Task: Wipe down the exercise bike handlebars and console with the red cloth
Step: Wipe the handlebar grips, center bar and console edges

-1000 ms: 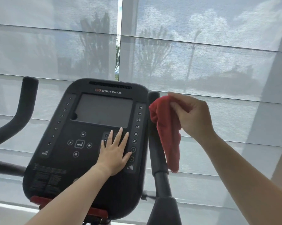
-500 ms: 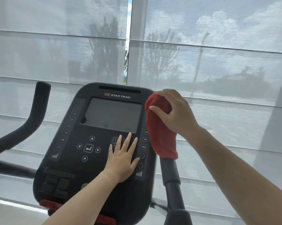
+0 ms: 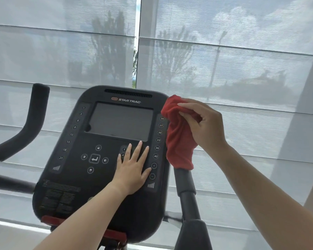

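Observation:
The black Star Trac console fills the middle of the head view, its dark screen above the keypad. My left hand lies flat on the keypad with fingers spread. The red cloth is draped over the top of the right handlebar, hiding its tip. My right hand grips the cloth around that bar, just right of the console's upper edge. The left handlebar curves up at the left, untouched.
Grey translucent roller blinds cover the windows directly behind the bike. A red trim piece sits under the console's bottom edge. A pale wall or pillar stands at the far right.
My right hand carried the red cloth onto the top of the right handlebar and wrapped it there. My left hand stayed flat on the keypad. The camera shifted slightly.

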The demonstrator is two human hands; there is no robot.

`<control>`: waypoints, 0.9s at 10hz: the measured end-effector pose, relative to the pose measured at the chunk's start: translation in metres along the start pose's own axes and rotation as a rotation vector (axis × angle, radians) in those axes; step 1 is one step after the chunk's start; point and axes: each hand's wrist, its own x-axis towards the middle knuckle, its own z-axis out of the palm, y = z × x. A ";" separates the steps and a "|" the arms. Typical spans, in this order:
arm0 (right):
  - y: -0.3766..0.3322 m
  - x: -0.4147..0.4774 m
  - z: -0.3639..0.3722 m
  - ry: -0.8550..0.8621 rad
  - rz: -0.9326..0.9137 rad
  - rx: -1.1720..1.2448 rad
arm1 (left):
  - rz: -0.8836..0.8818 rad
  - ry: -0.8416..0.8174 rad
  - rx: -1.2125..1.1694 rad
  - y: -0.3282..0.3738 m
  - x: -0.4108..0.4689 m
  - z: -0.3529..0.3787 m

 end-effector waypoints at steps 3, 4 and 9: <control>-0.025 0.000 -0.040 0.024 0.254 0.312 | -0.010 0.009 -0.008 0.002 0.000 0.002; -0.031 0.003 -0.046 -0.042 0.317 0.446 | -0.017 0.010 0.003 0.002 0.000 0.002; -0.012 -0.079 -0.031 -0.566 0.216 -0.135 | -0.009 0.023 -0.010 0.002 0.001 0.002</control>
